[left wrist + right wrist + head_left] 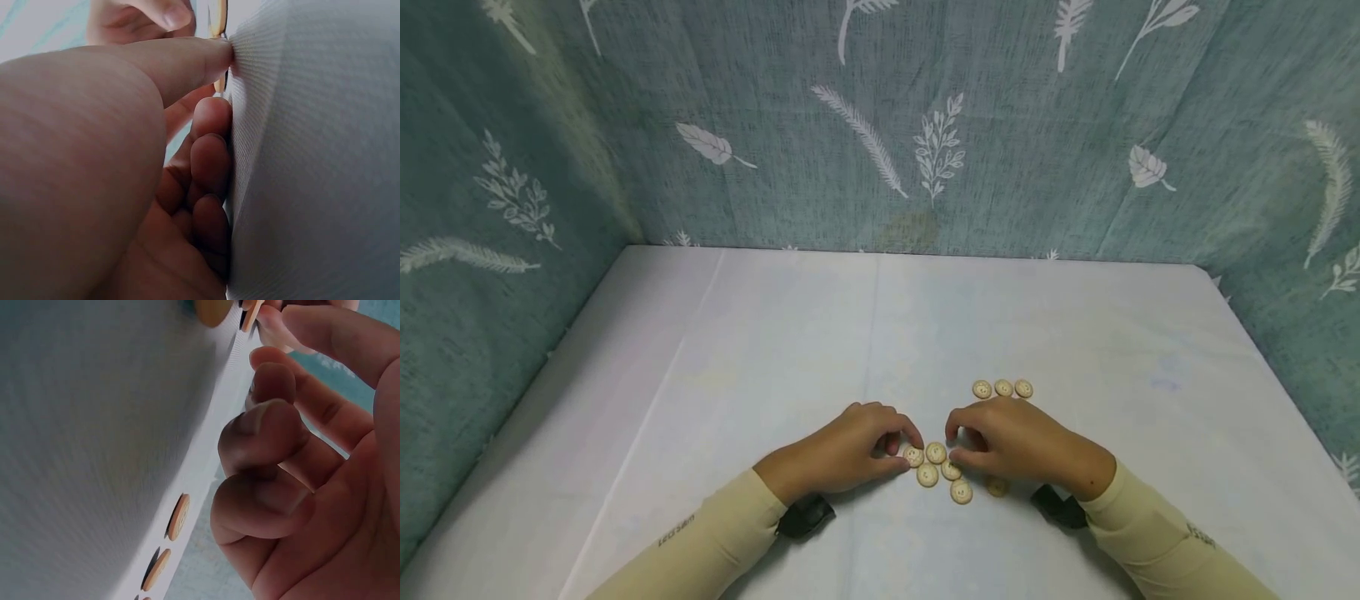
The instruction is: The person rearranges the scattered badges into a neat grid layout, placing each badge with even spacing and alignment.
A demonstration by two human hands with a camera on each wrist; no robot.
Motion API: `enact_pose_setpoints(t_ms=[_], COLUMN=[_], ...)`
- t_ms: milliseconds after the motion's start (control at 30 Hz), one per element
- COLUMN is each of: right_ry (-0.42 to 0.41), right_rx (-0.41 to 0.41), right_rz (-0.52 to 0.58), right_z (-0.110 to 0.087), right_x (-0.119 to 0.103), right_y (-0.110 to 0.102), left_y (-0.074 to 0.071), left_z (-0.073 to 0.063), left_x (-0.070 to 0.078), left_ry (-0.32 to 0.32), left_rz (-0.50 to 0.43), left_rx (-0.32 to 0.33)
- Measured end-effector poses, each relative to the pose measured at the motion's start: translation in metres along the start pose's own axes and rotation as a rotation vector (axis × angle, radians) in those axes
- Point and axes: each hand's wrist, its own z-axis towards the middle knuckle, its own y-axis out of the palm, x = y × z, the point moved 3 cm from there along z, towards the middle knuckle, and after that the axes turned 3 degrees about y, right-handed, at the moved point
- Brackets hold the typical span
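Several round, pale wooden buttons lie flat on the white cloth. My left hand (861,450) pinches the leftmost button (913,457) of the near group between thumb and index finger; in the left wrist view the thumb partly hides a button (219,84). Beside it lie another button (936,452) and, just below, a third (927,475). Over the group's right side hovers my right hand (1018,442), thumb and index apart with nothing between them. Its thumb tip is close to a button (952,471); contact is unclear. The other right fingers are loosely bent.
Beyond the right hand, a row of 3 buttons (1003,387) shows. A button (997,486) lies partly under that hand, another (961,492) nearer to me. Cloth covers the table (760,333), and a leaf-patterned curtain (775,167) rises at its back and sides.
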Motion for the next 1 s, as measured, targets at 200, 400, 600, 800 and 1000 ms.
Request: enact_pose_setpoints(t_ms=[200, 400, 600, 800, 1000], right_ry=[0.005, 0.002, 0.002, 0.000, 0.000], right_rx=[-0.028, -0.041, -0.059, -0.056, -0.080], right_rz=[0.023, 0.017, 0.023, 0.013, 0.023], right_z=[0.0002, 0.0018, 0.0023, 0.0017, 0.0004], right_x=[-0.0020, -0.0038, -0.0051, -0.0056, -0.0062], right_y=[0.0022, 0.0042, 0.0053, 0.0043, 0.0054], left_y=[-0.0001, -0.0007, -0.0015, -0.0023, -0.0011], left_z=[0.0000, -0.0004, -0.0006, 0.0000, 0.0002], left_x=[0.0003, -0.0001, 0.0002, -0.0001, -0.0003], left_ry=[0.009, 0.009, 0.014, 0.008, 0.003], left_rz=[-0.012, 0.007, 0.002, 0.016, 0.009], left_rx=[-0.003, 0.005, 0.001, 0.015, -0.002])
